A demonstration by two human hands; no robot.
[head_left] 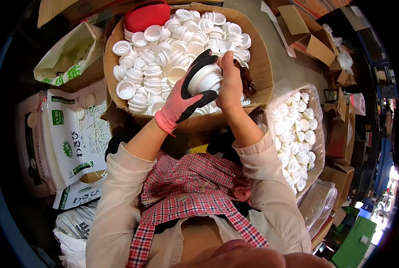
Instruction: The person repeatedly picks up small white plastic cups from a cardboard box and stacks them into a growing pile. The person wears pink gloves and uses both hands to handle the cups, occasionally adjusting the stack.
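Observation:
A short stack of white plastic lids point(205, 80) is held between my two hands, above a large cardboard box point(264, 58) heaped with similar round white lids point(152, 71). My left hand point(181, 91), in a pink glove with black fingers, wraps round the stack's left side. My bare right hand point(230, 82) presses against its right side, thumb up. Some of its fingers are hidden behind the stack. Dark brown crumpled material point(247, 80) shows just beyond my right hand.
A red rounded object point(147, 17) lies on the heap's far left. To the right stands a plastic-lined box point(317, 111) of more white pieces. A white bag point(70, 58) and printed sacks point(61, 143) with thin white sticks point(96, 129) are at left. Cardboard boxes point(320, 49) stand far right.

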